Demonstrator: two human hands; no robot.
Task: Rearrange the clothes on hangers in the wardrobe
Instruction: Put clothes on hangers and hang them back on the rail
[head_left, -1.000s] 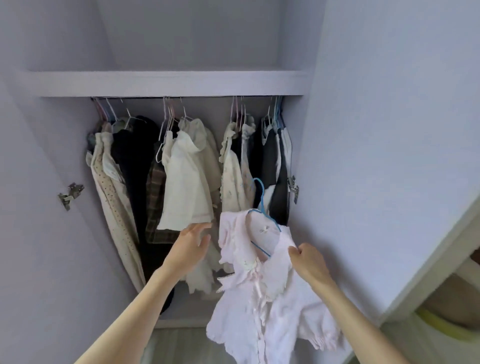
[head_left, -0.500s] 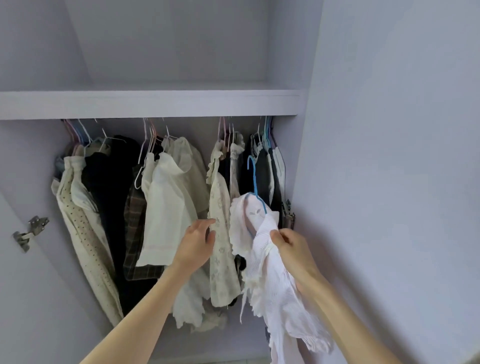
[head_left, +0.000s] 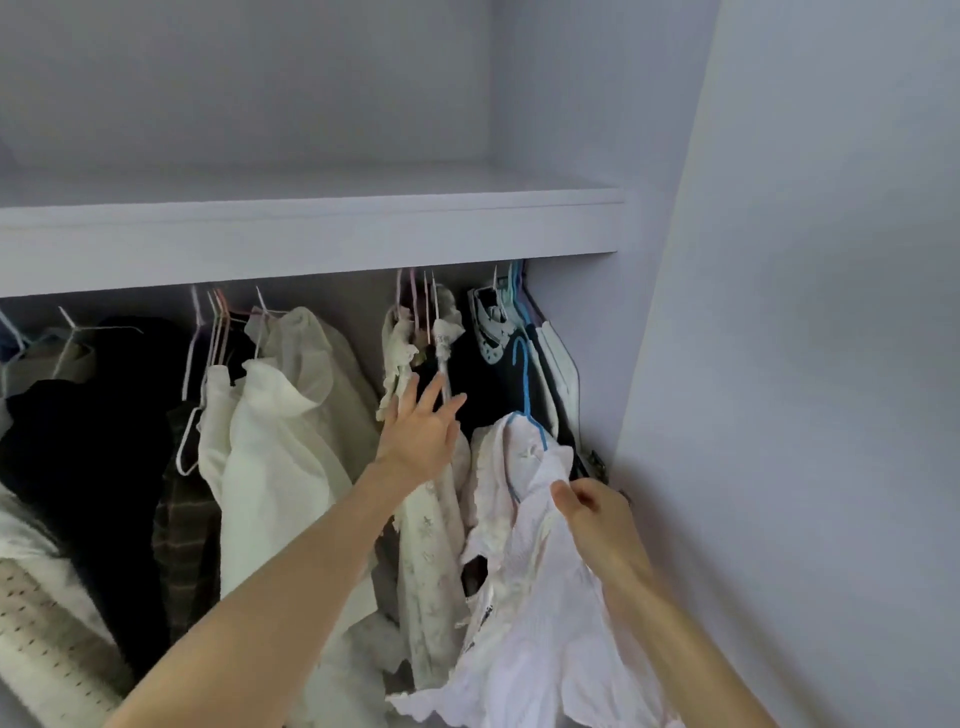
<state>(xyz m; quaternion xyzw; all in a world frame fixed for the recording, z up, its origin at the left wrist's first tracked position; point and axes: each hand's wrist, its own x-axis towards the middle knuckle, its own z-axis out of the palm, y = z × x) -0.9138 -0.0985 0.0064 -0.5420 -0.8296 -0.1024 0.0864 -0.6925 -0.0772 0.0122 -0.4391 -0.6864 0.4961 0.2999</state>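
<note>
My right hand (head_left: 597, 525) pinches the shoulder of a pale pink blouse (head_left: 535, 597) on a blue hanger (head_left: 524, 384). The hanger's hook is raised among the dark clothes (head_left: 488, 384) at the right end of the rail, below the shelf. My left hand (head_left: 421, 431) reaches forward with straight, spread fingers and presses against a cream lace-trimmed garment (head_left: 426, 530) hanging left of the blouse. The rail itself is hidden behind the shelf front.
A white shelf (head_left: 311, 234) runs above the hanging clothes. Further left hang a cream hooded top (head_left: 280, 447), a plaid garment (head_left: 182, 535), black clothes (head_left: 98, 441) and a dotted cream one (head_left: 41, 634). The wardrobe's side wall (head_left: 779, 364) stands close on the right.
The view has tilted up and closer. My right hand lifted the blouse and hanger higher toward the rail. My left hand moved right from the cream top onto the lace-trimmed garment.
</note>
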